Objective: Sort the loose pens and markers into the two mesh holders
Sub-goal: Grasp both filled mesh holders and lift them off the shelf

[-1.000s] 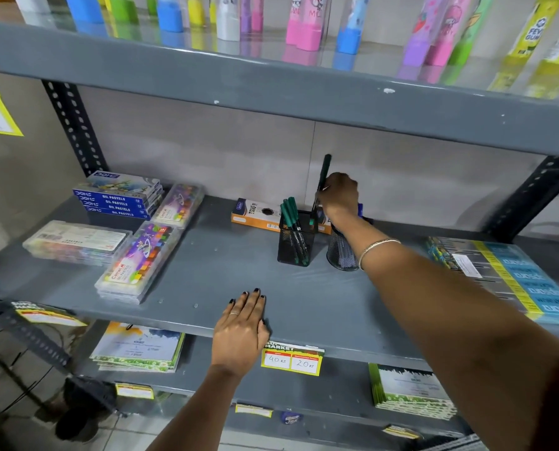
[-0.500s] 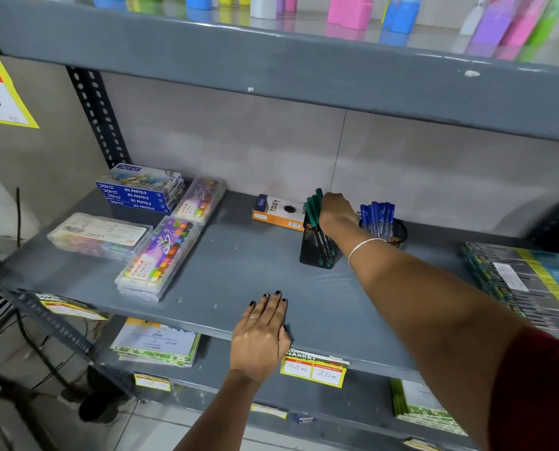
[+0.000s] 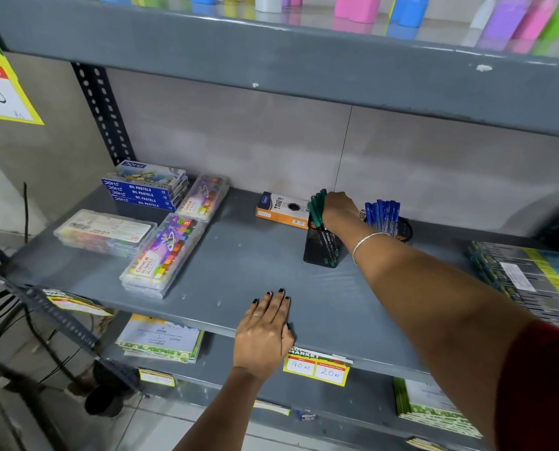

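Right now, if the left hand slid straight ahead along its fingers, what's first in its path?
Bare shelf first. The left hand lies flat, fingers pointing toward the back. Further along that line sits the orange box, though depth is hard to judge; the square mesh holder looks just right of it.

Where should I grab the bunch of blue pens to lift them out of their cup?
Take the blue pens by their capped tops, coming from above. They stand upright, bunched together, and the round mesh holder hides their lower halves, so probably only the tops are free to pinch.
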`<state>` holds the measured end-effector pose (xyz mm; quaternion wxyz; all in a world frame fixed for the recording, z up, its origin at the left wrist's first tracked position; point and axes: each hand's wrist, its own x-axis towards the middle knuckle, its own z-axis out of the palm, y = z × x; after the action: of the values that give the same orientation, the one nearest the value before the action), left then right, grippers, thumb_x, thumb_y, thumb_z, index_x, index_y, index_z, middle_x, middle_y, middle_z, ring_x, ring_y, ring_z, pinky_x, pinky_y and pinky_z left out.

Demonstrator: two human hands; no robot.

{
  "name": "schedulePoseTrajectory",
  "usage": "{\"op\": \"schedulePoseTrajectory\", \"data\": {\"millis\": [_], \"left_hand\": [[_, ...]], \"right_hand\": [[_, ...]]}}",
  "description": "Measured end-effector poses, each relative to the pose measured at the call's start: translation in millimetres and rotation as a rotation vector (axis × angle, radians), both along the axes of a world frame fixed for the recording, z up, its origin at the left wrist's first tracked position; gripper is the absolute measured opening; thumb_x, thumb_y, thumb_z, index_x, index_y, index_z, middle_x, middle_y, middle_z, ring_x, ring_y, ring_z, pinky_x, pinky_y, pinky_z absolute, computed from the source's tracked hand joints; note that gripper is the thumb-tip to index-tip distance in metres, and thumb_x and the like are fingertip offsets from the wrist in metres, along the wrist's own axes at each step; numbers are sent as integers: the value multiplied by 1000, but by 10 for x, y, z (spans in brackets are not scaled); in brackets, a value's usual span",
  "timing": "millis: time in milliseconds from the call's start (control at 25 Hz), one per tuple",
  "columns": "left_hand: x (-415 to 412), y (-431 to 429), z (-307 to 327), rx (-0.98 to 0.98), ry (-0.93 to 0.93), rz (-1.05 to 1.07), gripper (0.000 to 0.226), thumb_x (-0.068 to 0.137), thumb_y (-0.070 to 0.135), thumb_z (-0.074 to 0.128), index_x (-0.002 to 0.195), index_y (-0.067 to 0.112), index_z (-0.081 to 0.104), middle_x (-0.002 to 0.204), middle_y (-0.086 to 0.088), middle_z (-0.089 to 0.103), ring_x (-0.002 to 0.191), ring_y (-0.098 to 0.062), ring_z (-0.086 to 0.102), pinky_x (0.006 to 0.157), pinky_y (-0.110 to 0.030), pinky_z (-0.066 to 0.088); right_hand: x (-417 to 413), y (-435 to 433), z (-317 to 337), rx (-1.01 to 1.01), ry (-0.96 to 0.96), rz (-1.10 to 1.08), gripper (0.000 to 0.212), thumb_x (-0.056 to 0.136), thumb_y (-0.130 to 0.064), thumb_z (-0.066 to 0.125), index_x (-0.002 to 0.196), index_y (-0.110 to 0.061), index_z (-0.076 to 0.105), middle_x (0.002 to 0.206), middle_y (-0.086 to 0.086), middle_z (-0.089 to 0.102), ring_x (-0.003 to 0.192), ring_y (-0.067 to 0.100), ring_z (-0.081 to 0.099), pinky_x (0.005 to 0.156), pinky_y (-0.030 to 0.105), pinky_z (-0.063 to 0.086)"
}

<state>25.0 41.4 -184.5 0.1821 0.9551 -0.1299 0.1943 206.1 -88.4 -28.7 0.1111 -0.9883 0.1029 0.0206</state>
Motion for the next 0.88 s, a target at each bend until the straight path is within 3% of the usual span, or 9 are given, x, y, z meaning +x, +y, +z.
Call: {"op": "schedulePoseTrajectory", "data": {"millis": [80, 280, 440, 600, 720, 800, 880], "left_hand": [[-4, -6, 2, -1, 5, 4, 48, 80, 26, 38, 111, 8, 69, 119, -6, 65, 108, -24, 62, 99, -34, 32], [-5, -16, 2, 6, 10, -5, 49, 79, 26, 37, 111, 8, 69, 119, -6, 65, 107, -23, 62, 94, -37, 44], [-21, -8, 5, -5, 31, 0, 50, 78, 25, 36, 110, 7, 69, 118, -7, 65, 106, -25, 62, 98, -34, 32], [-43, -9, 45, -36, 56, 11, 50, 79, 28, 39, 114, 7, 67, 117, -8, 66, 103, -27, 64, 102, -31, 27], [-48, -177, 290, -264, 196, 193, 58, 85, 38, 53, 138, 16, 46, 124, -6, 62, 106, -30, 61, 90, -38, 42], [70, -428, 514, -477, 300, 261, 80, 83, 42, 61, 149, 20, 21, 140, -3, 48, 119, -28, 51, 89, -39, 42], [267, -676, 635, -674, 306, 254, 92, 81, 37, 67, 150, 17, 10, 149, -4, 34, 130, -24, 39, 95, -38, 38]], "right_hand": [[1, -1, 3, -5, 8, 1, 32, 96, 4, 39, 126, 5, 52, 130, 16, 58, 121, 28, 56, 97, 32, 47], [-42, -32, 118, 24, -37, 7, 32, 94, 9, 39, 123, 7, 52, 128, 19, 58, 118, 30, 58, 95, 32, 48], [-148, -317, 355, 96, -218, -50, 28, 91, 12, 43, 116, 10, 56, 122, 26, 61, 114, 37, 60, 91, 38, 51], [-510, -839, 267, 333, -464, -143, 26, 91, -6, 49, 112, 0, 63, 120, 22, 63, 113, 35, 59, 87, 34, 50], [-868, -1117, -72, 444, -552, -180, 52, 87, -24, 64, 131, -4, 48, 135, 18, 49, 131, 33, 39, 100, 37, 40], [-991, -1202, -331, 532, -511, -288, 77, 81, -33, 71, 140, -1, 34, 142, 20, 39, 137, 34, 28, 110, 40, 29], [-1031, -1177, -563, 638, -457, -340, 96, 74, -33, 78, 146, -1, 22, 151, 20, 30, 142, 34, 21, 115, 41, 21]]}}
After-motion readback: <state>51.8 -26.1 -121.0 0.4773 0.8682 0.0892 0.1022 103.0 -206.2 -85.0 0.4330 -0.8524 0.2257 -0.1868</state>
